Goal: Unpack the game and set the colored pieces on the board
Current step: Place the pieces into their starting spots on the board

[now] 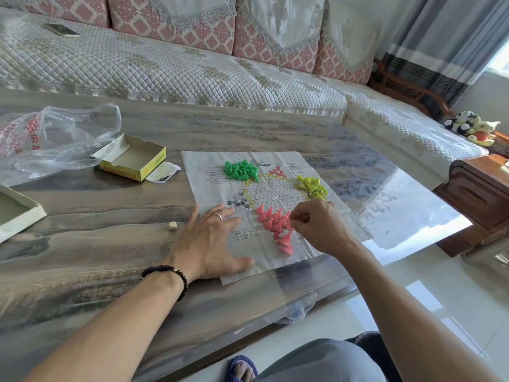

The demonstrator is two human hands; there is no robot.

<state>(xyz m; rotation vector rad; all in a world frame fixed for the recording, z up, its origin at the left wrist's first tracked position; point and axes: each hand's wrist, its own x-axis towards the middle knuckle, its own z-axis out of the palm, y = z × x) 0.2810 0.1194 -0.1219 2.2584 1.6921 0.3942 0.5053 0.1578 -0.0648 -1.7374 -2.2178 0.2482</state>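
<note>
— Can you read anything on the paper board [220,194] under your hands?
— You'll see blocks of small black print at its left side and lower middle, but none of it resolves into readable characters.
— And the yellow box [131,159]?
— Red characters run along its side, too blurred for you to make out.
— The plastic bag [49,139]?
— Red printing shows there as well, crumpled and illegible.

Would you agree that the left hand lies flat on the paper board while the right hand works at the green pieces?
Not quite: in the head view the right hand is at the pink pieces, not the green pieces, which lie untouched at the far side. The left hand does lie flat on the paper board.
</note>
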